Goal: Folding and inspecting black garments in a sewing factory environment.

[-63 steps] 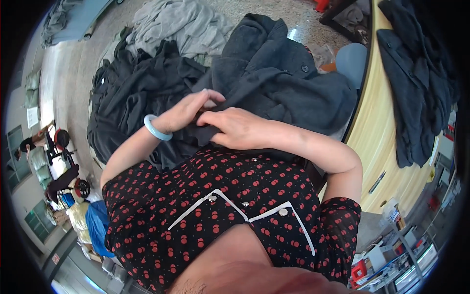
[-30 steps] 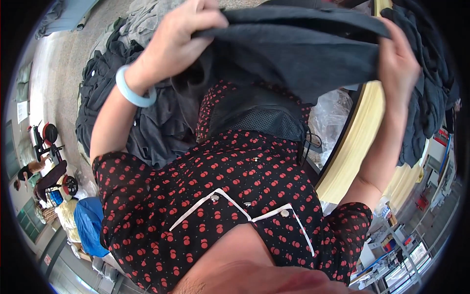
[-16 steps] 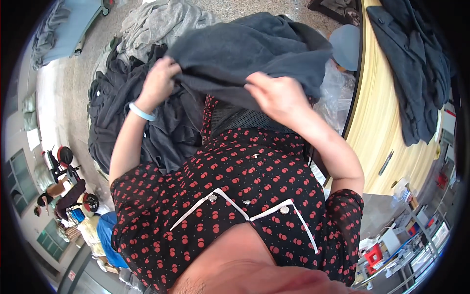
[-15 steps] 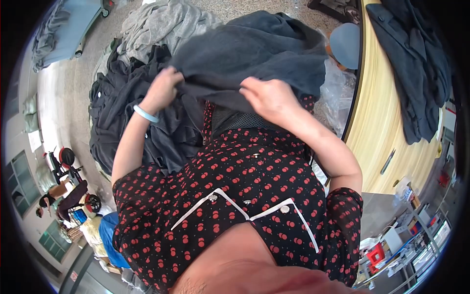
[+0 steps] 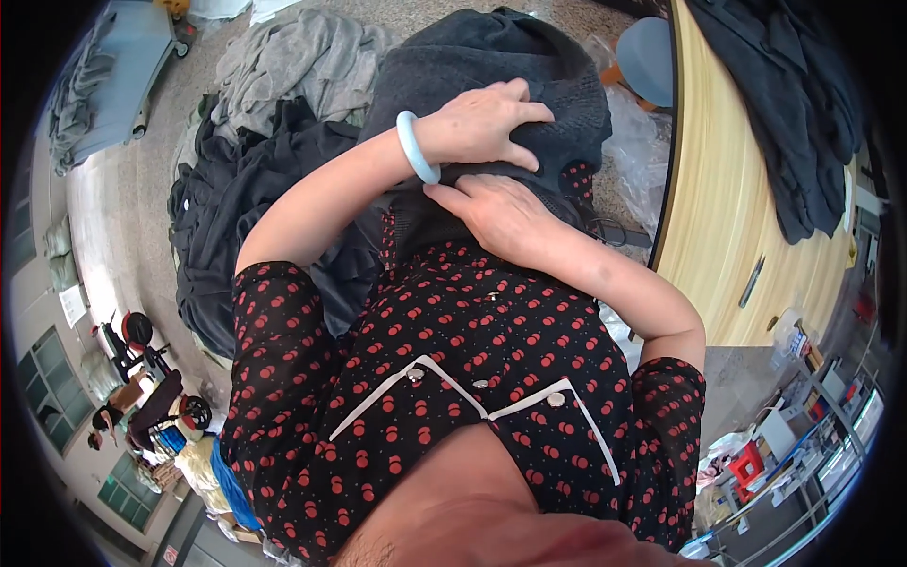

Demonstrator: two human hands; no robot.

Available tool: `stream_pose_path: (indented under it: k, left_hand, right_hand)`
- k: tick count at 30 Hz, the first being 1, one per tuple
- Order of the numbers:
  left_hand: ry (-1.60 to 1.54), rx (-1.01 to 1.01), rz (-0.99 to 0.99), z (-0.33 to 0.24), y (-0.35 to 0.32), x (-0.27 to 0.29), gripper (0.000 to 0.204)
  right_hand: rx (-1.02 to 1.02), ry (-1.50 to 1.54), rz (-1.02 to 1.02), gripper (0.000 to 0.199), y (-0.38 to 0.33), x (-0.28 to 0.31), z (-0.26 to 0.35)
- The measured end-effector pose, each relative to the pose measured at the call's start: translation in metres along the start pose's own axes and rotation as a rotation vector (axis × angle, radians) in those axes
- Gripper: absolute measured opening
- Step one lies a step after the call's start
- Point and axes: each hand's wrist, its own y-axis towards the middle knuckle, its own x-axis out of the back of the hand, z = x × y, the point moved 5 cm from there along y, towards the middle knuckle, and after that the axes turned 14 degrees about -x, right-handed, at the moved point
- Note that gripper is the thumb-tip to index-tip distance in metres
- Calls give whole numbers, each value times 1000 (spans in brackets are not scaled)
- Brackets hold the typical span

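Note:
A dark grey knitted garment (image 5: 444, 71) lies bunched over my lap, its ribbed part towards the right side. My left hand (image 5: 487, 121), with a pale blue bangle (image 5: 416, 146) at the wrist, reaches across on top of it. The fingers of that hand are spread and rest on the knit. Just below, my right hand (image 5: 505, 215) is closed at the garment's near edge, its thumb pointing left. Its fingertips are bent into the fabric and partly hidden.
A pile of dark garments (image 5: 236, 217) sits at my left, with light grey garments (image 5: 302, 66) behind. On my right is a wooden table (image 5: 723, 208) bearing a dark garment (image 5: 803, 142) and a small pen-like tool (image 5: 752, 282). A round grey-blue stool (image 5: 646, 61) and clear plastic (image 5: 635, 151) lie beyond.
My left hand has left the garment's left edge and crossed rightward onto its top, fingers spreading. The fabric is drawn in and lies more bunched. My right hand has moved slightly down and left.

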Motion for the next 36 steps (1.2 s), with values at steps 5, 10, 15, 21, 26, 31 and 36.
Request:
stream_pose_path:
  k: [5,10,15,21,26,31,36]
  left_hand:
    - [27,-43,207,11,6,-17,29]
    - [-255,262,-515,47,30,53,24]
    - [-961,454,-965,88,31,73,25]
    - [-896,715,-739,93,14,74,27]
    - [-837,600,-509,70,0,95,27]
    - [-1220,493,-842,77,-3,133,23]
    - [-1195,733,-851,116,5,45,25]
  right_hand:
    - [52,357,-234,21,-25,40,-27]
    - [-507,-145,-371,32,-42,74,-147]
    - [-783,-537,-124,40,-26,34,-213]
    - [-641,-389,-375,26,-15,53,-223]
    - [-392,22,-628,20,-6,127,-166]
    - [261,-3,-346,22,14,119,-19]
    - [226,-134,-16,12,52,3,-19]
